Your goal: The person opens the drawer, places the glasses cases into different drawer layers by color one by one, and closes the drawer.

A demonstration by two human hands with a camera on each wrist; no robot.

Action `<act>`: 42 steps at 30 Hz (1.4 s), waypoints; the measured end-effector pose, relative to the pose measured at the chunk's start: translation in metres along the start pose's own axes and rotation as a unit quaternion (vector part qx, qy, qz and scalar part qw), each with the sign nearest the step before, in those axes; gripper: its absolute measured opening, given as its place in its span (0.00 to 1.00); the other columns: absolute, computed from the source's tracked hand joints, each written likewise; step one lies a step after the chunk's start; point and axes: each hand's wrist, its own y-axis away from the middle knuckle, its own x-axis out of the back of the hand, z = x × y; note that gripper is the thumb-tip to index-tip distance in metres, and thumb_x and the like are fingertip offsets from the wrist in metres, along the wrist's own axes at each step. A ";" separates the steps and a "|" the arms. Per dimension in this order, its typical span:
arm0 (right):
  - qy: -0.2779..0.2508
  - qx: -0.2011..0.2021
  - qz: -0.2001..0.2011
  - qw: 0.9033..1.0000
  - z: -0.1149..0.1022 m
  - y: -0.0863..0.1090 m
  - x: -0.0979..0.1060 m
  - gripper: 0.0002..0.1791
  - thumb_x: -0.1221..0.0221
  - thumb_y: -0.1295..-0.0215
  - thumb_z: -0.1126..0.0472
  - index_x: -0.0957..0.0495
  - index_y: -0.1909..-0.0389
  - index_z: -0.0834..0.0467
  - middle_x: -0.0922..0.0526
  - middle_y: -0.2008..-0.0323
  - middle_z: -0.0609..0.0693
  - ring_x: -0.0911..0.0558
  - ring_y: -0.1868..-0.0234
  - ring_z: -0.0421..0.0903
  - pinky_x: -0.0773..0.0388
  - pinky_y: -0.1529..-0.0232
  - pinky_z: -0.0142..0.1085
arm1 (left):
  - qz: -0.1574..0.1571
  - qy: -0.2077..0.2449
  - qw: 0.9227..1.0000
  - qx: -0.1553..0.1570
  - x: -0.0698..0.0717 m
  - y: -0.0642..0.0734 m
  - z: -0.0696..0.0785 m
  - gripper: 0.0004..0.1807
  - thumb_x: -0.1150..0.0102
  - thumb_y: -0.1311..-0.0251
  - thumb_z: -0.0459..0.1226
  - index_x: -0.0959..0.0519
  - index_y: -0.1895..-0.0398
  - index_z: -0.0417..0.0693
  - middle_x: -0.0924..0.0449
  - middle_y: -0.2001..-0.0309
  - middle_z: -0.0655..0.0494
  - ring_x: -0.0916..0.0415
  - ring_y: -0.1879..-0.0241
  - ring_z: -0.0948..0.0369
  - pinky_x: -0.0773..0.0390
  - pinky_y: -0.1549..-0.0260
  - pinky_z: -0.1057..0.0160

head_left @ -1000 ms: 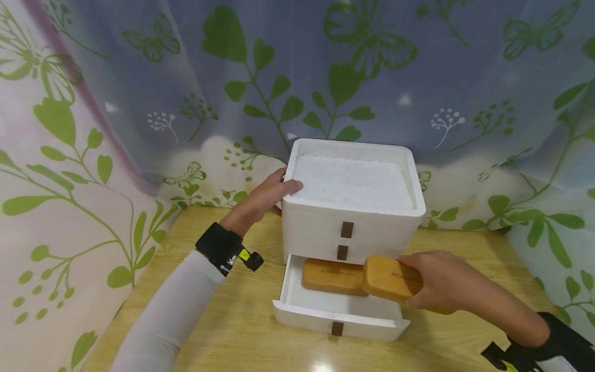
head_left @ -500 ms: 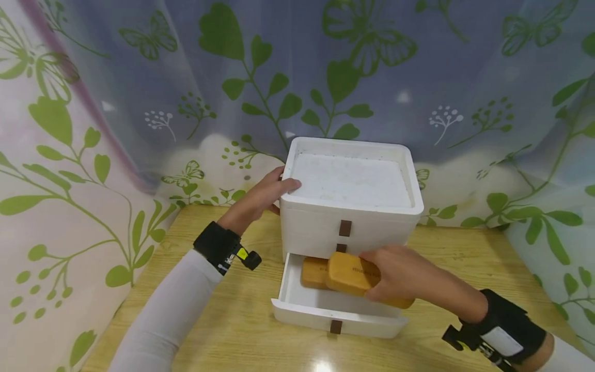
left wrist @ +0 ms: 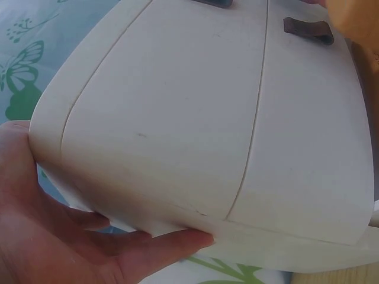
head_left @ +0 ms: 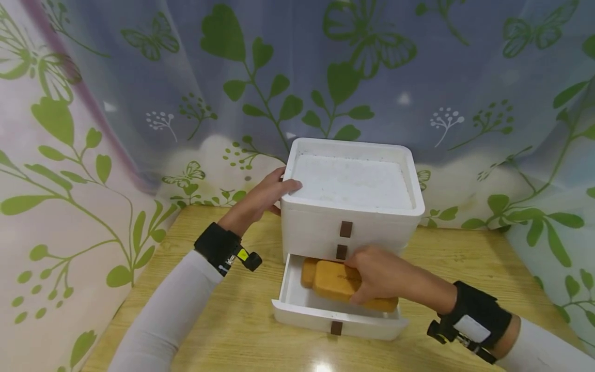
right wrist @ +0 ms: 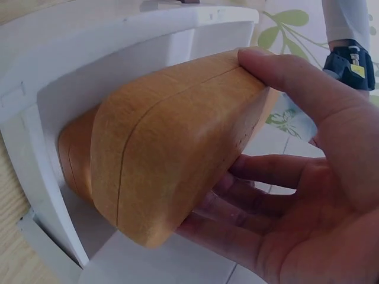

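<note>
A white drawer cabinet [head_left: 311, 227] with brown pull tabs stands before me in the head view, its bottom drawer [head_left: 307, 321] pulled out. My left hand [head_left: 266, 195] grips the cabinet's upper left edge, thumb over the top rim and fingers along the side. With my right hand [head_left: 378, 274] I hold a tan, rounded glasses case [head_left: 332, 280] between thumb and fingers, tilted in the drawer opening. A second tan glasses case [right wrist: 74, 157] lies behind it in the drawer, mostly hidden by the held one. Dark lettering marks the held case.
The cabinet sits on a light wooden table [head_left: 223, 320]. Its top is a shallow tray [head_left: 348, 181] with a raised rim. Curtains [head_left: 395, 93] printed with leaves and butterflies hang behind and at both sides.
My right hand has brought the glasses case leftward and lower, from the drawer's right side into its opening, covering more of the second case. My left hand has stayed on the cabinet.
</note>
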 end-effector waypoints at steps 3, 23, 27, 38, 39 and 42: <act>-0.002 0.001 -0.013 1.000 -0.001 -0.003 -0.002 0.25 0.19 0.63 0.46 0.15 0.69 0.59 0.25 0.79 0.41 0.33 0.75 0.38 0.35 0.75 0.30 | 0.002 0.002 1.000 0.002 0.000 0.000 0.000 0.42 0.46 0.27 0.54 0.51 0.16 0.59 0.31 0.29 0.45 0.24 0.35 0.44 0.16 0.48 0.41; -0.030 -0.028 -0.120 0.992 -0.007 -0.021 -0.015 0.16 0.23 0.60 0.56 0.20 0.75 0.56 0.33 0.77 0.42 0.36 0.71 0.40 0.40 0.71 0.32 | 0.003 0.008 1.000 0.001 0.001 -0.001 -0.001 0.43 0.45 0.28 0.53 0.51 0.16 0.58 0.31 0.29 0.45 0.24 0.35 0.45 0.15 0.50 0.43; -0.030 -0.030 -0.125 0.991 -0.008 -0.025 -0.019 0.23 0.24 0.60 0.58 0.33 0.86 0.50 0.40 0.81 0.40 0.39 0.75 0.39 0.45 0.75 0.31 | 0.004 0.010 1.000 0.002 0.000 0.000 0.000 0.43 0.45 0.28 0.53 0.51 0.16 0.58 0.32 0.28 0.46 0.24 0.35 0.44 0.15 0.49 0.41; 0.022 -0.045 -0.120 0.992 -0.013 -0.032 -0.038 0.21 0.23 0.58 0.60 0.30 0.82 0.52 0.31 0.77 0.43 0.36 0.75 0.41 0.38 0.75 0.33 | 0.006 0.006 1.000 0.002 -0.002 0.000 0.000 0.43 0.45 0.28 0.53 0.51 0.16 0.59 0.31 0.28 0.46 0.24 0.35 0.45 0.15 0.48 0.41; 0.024 -0.045 -0.116 0.992 -0.013 -0.032 -0.039 0.21 0.22 0.57 0.60 0.29 0.82 0.53 0.29 0.76 0.44 0.35 0.75 0.41 0.36 0.75 0.34 | 0.006 0.005 1.000 0.002 -0.002 0.000 0.000 0.43 0.45 0.28 0.53 0.51 0.16 0.59 0.32 0.28 0.46 0.23 0.35 0.45 0.15 0.48 0.41; 0.042 -0.039 -0.103 0.993 -0.015 -0.032 -0.042 0.20 0.21 0.56 0.59 0.28 0.82 0.53 0.26 0.74 0.46 0.32 0.74 0.41 0.31 0.73 0.35 | 0.008 0.006 1.000 -0.002 -0.001 0.000 -0.001 0.43 0.46 0.28 0.53 0.51 0.16 0.59 0.32 0.28 0.47 0.23 0.36 0.45 0.14 0.49 0.42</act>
